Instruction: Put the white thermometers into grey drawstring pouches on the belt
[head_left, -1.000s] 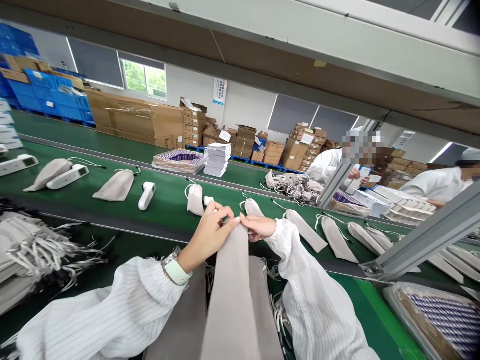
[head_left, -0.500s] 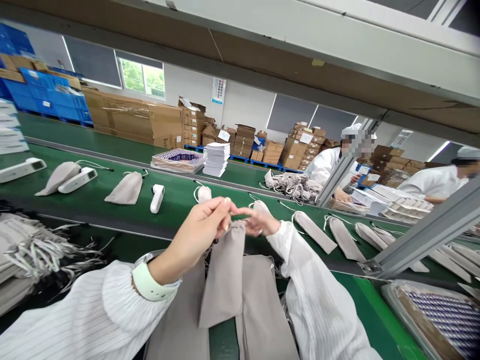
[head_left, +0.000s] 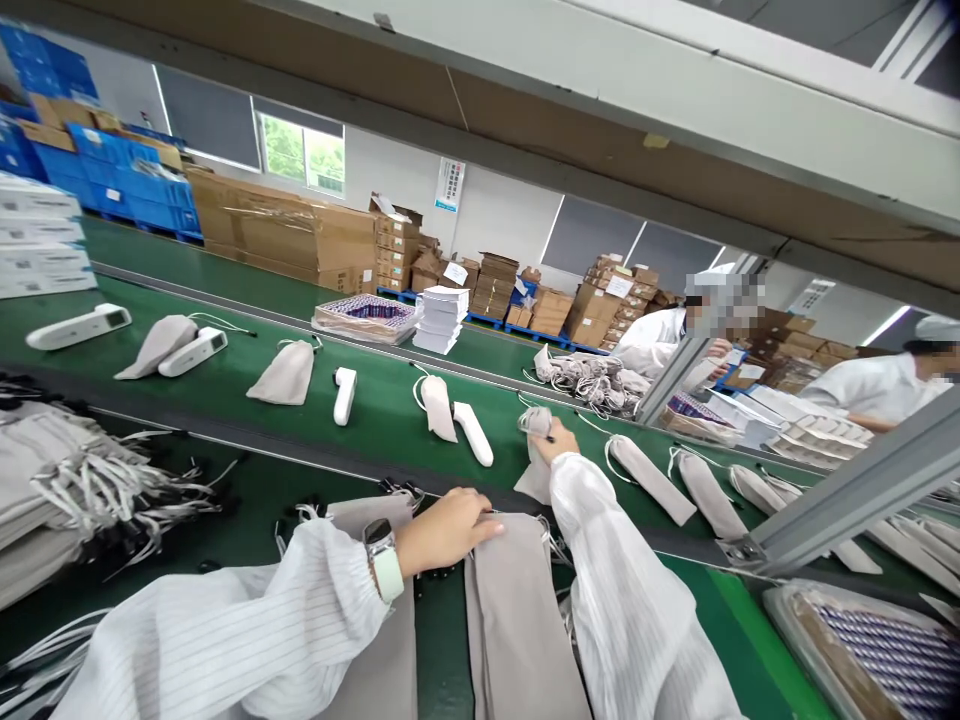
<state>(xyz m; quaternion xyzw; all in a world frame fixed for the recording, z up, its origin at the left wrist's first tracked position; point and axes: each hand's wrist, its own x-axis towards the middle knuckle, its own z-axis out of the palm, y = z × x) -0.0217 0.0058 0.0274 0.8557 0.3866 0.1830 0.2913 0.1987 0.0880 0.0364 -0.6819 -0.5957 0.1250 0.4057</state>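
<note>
1. Two hands at work. The right hand (head_left: 553,442) reaches onto the green belt (head_left: 225,385), fingers closed around the gathered neck of a soft grey cloth pouch (head_left: 535,452); the pouch lies flat on the belt under that hand.
2. The left hand (head_left: 448,526) rests palm-down with fingers loosely spread on the top edge of a long flat grey pouch (head_left: 517,620), gripping nothing. That pouch lies on the near surface between the two striped white sleeves.
3. Just left of the held pouch lie a smooth white handheld device (head_left: 473,433) and another drawstring pouch (head_left: 437,407), touching each other.
4. Further left along the belt: more rounded white devices alternating with limp pouches.
5. Right of the right hand, filled pouches (head_left: 651,478) lie in a slanted row.
6. Near left: a stack of flat pouches (head_left: 45,480) with white cords trailing.
</note>
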